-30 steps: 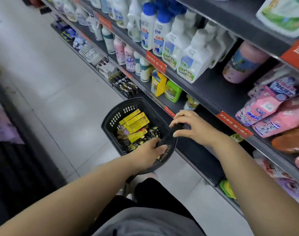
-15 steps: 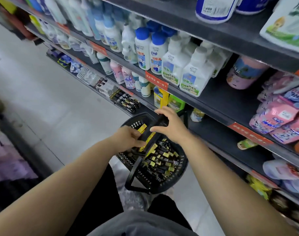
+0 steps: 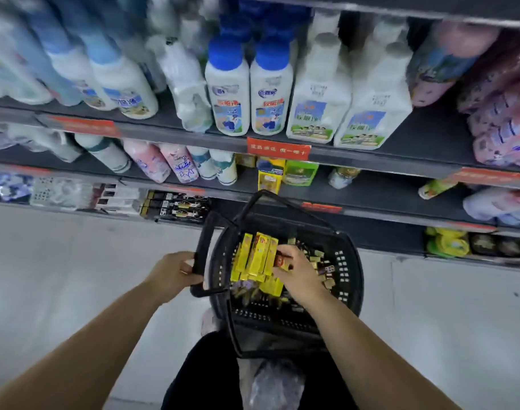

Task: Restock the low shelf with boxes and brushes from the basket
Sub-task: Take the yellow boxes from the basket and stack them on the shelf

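Low shelf (image 3: 380,232), centre right: one dark stretch, unfilled. Basket (image 3: 351,270), one, frame centre. Yellow boxes (image 3: 257,255): three upright at its left, more beneath, uncounted. Your left hand (image 3: 171,273) has taken over the handle (image 3: 200,255), grip closed round it. Your right hand (image 3: 300,275), freed, now pinches a small dark-red pack (image 3: 282,261), so picking begins.

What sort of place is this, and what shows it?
Most likely a shop aisle: tiered shelves of blue-capped bottles, red shelf-edge labels, and a black shopping basket of stock.
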